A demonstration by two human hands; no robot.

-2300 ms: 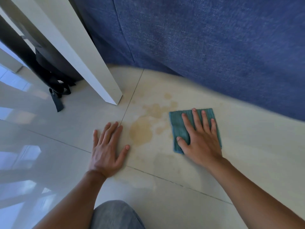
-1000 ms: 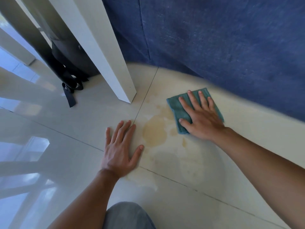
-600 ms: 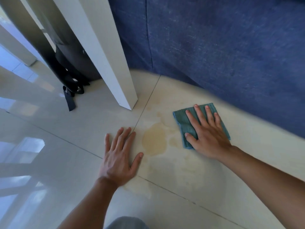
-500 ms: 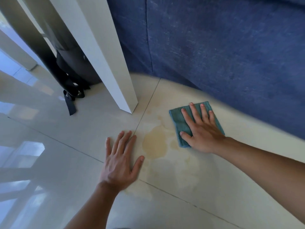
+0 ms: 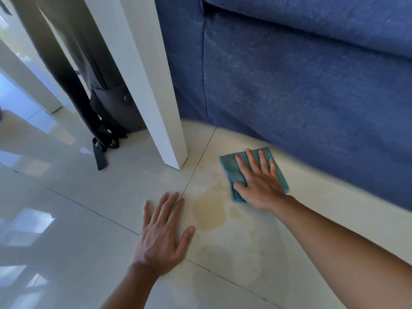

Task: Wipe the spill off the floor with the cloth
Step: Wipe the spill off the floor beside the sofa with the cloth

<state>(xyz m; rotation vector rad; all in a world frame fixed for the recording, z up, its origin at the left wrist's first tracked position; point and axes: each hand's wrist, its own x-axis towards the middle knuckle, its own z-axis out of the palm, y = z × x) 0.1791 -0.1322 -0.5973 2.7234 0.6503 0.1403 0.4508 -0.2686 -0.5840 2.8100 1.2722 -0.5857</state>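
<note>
a person kneeling on a pale tiled floor (image 5: pixel 66 219) works at a tan spill (image 5: pixel 209 211), mid-wipe with the job seemingly unfinished: the main puddle lies wet between the two hands, with fainter smears trailing toward the camera. the right hand (image 5: pixel 259 186) lies flat with fingers straight and spread, pressing a folded teal cloth (image 5: pixel 231 172) to the tile just beyond and to the right of the puddle, close to the base of a blue sofa (image 5: pixel 301 85); the forearm reaches in from the lower right. the left hand (image 5: pixel 160 237) is released, palm down and fingers splayed on the floor just left of the spill, apparently bracing the body, its fingertips at a grout line. a white table leg (image 5: pixel 156 97) stands behind, with a dark strap (image 5: pixel 100 156) beside it. the next stroke likely calls for dragging the cloth back and left across the puddle under steady pressure.
</note>
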